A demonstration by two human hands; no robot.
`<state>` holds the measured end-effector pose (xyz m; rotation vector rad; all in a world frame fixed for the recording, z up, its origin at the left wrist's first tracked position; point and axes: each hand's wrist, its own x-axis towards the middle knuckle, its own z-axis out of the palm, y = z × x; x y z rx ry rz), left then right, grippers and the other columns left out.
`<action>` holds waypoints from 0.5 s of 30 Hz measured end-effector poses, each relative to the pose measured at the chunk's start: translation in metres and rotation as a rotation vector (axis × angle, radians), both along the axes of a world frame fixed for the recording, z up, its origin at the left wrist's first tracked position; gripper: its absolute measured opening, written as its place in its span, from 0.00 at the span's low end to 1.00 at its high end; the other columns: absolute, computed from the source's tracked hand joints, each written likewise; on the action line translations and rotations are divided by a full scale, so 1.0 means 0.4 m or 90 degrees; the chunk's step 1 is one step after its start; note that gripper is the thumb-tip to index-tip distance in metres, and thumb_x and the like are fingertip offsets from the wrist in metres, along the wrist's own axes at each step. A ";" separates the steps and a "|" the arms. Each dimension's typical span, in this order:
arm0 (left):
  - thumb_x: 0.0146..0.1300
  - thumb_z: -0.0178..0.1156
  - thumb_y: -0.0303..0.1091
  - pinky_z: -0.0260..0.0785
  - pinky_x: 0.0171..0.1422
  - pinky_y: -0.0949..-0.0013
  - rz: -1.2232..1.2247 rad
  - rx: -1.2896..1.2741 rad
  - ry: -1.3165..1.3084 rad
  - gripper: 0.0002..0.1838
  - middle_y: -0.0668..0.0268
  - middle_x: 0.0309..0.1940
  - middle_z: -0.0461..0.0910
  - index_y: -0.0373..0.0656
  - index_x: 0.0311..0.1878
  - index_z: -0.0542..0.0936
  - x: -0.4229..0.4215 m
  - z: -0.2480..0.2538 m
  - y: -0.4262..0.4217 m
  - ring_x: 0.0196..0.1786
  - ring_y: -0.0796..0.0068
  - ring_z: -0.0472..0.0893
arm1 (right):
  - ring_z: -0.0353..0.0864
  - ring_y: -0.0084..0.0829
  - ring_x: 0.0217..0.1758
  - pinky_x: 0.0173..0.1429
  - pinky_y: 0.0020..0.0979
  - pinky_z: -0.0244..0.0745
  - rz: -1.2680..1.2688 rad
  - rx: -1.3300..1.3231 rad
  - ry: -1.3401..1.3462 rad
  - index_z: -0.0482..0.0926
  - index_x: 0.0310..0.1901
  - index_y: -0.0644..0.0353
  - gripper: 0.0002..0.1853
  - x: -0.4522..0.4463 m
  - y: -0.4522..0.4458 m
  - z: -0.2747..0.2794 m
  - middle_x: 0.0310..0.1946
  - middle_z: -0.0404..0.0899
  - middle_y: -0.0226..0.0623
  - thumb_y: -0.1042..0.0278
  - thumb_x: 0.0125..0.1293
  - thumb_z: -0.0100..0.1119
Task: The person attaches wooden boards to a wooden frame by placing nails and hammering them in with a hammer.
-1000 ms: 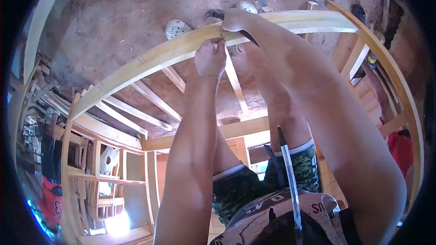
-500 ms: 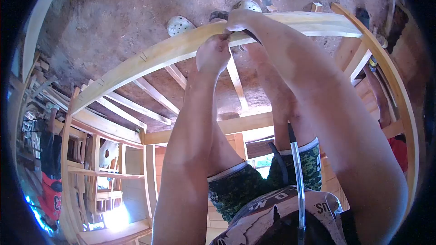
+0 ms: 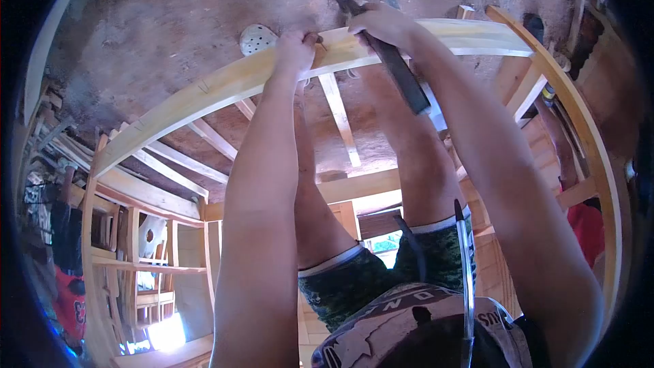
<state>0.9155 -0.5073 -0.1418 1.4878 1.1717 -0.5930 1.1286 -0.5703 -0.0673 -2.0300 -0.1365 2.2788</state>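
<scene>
While the head view looks down past both arms, the right hand has its fingers wrapped around a dark hammer, close under the claw head. The hammer lies slantwise across the pale wooden beam: its claw reaches beyond the far edge, and its other end points back toward the person's legs. Whether the hammer touches the wood I cannot tell. The beam, the piece both hands are working over, spans the view from side to side, bowed by the lens, with its right end meeting a frame post. On the beam, just left of the hammer, is the left hand, its fingers drawn in narrow near a thin dark mark; I cannot tell whether they pinch anything. Further left along the beam stand more thin dark marks, too small to make out as nails or lines. Beyond the left hand, a white shoe with holes shows on the reddish ground. Below the beam, a pale slat runs toward the person, between the legs. Nearer the camera are patterned shorts, a printed shirt and a clear pen in front of them.
</scene>
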 end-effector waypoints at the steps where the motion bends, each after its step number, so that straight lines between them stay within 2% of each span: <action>1: 0.65 0.62 0.39 0.74 0.44 0.61 0.004 -0.003 -0.004 0.10 0.54 0.34 0.86 0.45 0.41 0.88 0.004 0.002 -0.009 0.37 0.60 0.85 | 0.81 0.29 0.29 0.37 0.32 0.78 -0.252 -0.002 0.053 0.75 0.39 0.64 0.14 0.017 -0.036 0.038 0.28 0.79 0.39 0.63 0.59 0.64; 4: 0.64 0.64 0.40 0.74 0.44 0.61 -0.068 -0.032 0.055 0.11 0.55 0.33 0.86 0.44 0.40 0.88 0.012 0.020 -0.010 0.38 0.60 0.85 | 0.76 0.25 0.25 0.32 0.30 0.76 -0.165 0.051 -0.049 0.75 0.42 0.63 0.14 0.001 -0.127 0.152 0.27 0.76 0.33 0.64 0.60 0.64; 6: 0.63 0.64 0.41 0.74 0.45 0.61 -0.023 -0.053 0.051 0.12 0.55 0.33 0.86 0.43 0.39 0.88 0.007 0.021 -0.014 0.38 0.61 0.85 | 0.76 0.22 0.25 0.31 0.28 0.74 -0.240 0.089 -0.134 0.75 0.42 0.63 0.14 -0.003 -0.127 0.236 0.27 0.77 0.33 0.65 0.60 0.65; 9: 0.64 0.63 0.40 0.75 0.45 0.61 -0.099 0.018 0.023 0.11 0.56 0.34 0.86 0.44 0.40 0.88 0.007 0.023 -0.017 0.39 0.61 0.86 | 0.77 0.23 0.27 0.34 0.28 0.74 -0.151 -0.009 -0.056 0.76 0.44 0.64 0.15 0.035 -0.164 0.278 0.28 0.77 0.33 0.65 0.60 0.65; 13: 0.65 0.62 0.40 0.75 0.47 0.61 -0.088 0.017 0.002 0.11 0.56 0.35 0.87 0.45 0.42 0.88 0.000 0.025 -0.019 0.39 0.61 0.86 | 0.77 0.24 0.26 0.33 0.30 0.75 -0.168 0.032 -0.044 0.76 0.44 0.66 0.15 0.028 -0.181 0.305 0.28 0.77 0.34 0.64 0.60 0.63; 15: 0.65 0.62 0.40 0.76 0.47 0.62 -0.067 0.005 -0.027 0.11 0.55 0.36 0.87 0.47 0.44 0.87 -0.010 0.009 -0.028 0.40 0.59 0.86 | 0.82 0.36 0.31 0.39 0.36 0.77 -0.010 0.006 -0.111 0.76 0.45 0.71 0.19 0.027 -0.158 0.318 0.29 0.80 0.46 0.63 0.59 0.61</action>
